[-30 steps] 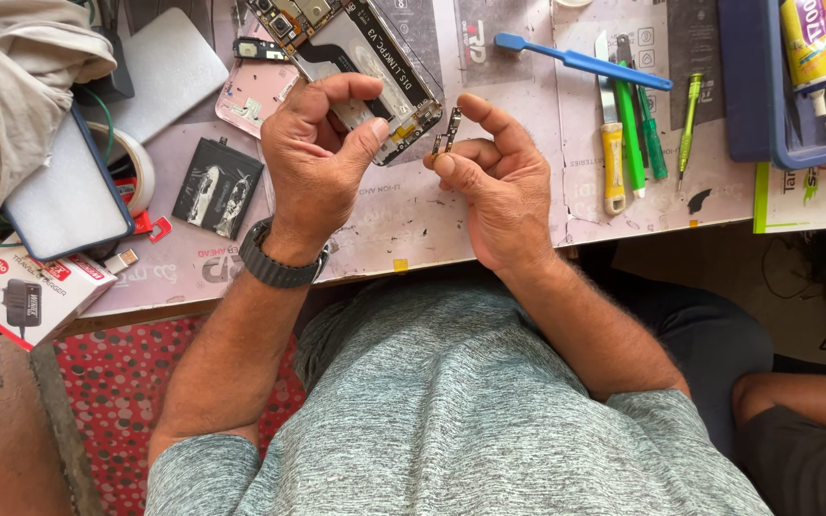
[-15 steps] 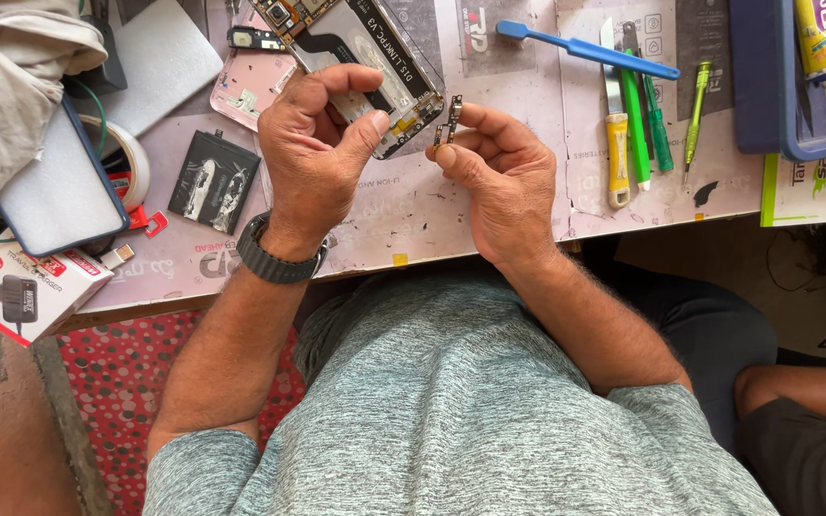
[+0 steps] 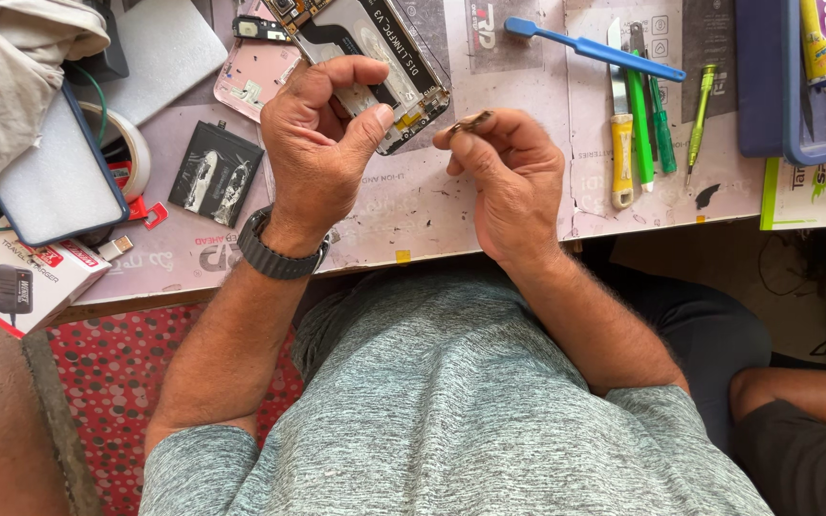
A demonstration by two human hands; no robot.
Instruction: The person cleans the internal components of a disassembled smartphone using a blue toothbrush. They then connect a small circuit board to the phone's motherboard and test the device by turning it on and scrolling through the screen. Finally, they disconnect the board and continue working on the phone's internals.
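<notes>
My left hand (image 3: 322,143), with a dark watch on the wrist, grips the near end of an opened phone body (image 3: 375,43) that lies tilted on the work mat (image 3: 528,191). Just to the right, my right hand (image 3: 509,167) pinches a small dark circuit part (image 3: 471,121) between thumb and fingertips, a little apart from the phone's lower edge. The phone's insides show a pale battery and boards; its near part is hidden by my left fingers.
A blue brush (image 3: 590,45), yellow and green tools (image 3: 638,119) lie right of my hands. A blue tray (image 3: 795,86) holds tubes at far right. A black battery (image 3: 215,172), tape roll (image 3: 131,153), cased phone (image 3: 54,182), charger box (image 3: 16,277) sit left. Another person's arm (image 3: 815,401) is at lower right.
The small part in my right hand has come away from the phone's lower edge and now sits apart from it. My left hand keeps its hold on the phone body.
</notes>
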